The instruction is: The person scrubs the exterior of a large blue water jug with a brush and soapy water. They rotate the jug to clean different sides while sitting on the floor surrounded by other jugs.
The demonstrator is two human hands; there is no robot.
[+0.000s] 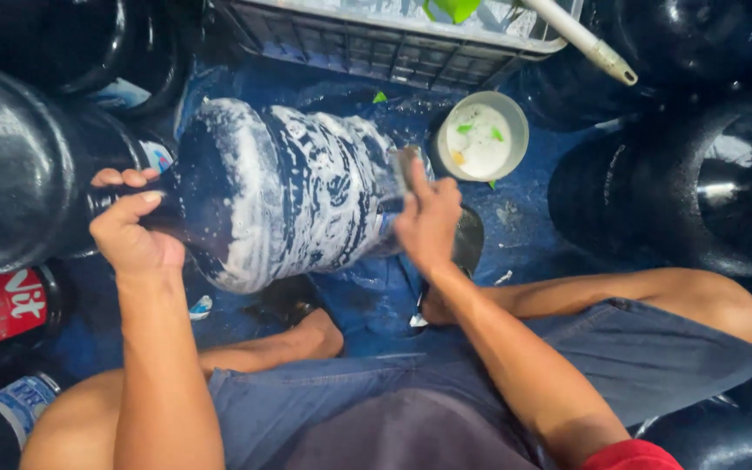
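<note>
Most of the soapy water jug, lying sideways before the grey crate, is lathered but unrinsed; left hand grips its neck, right hand clenches a scrub pad on its base

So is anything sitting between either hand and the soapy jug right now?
Nothing visible does. The left hand already grips the neck end of the soapy jug, and the right hand presses a small scrub pad against its side. The white bowl stands apart, beyond the jug's base.
</note>
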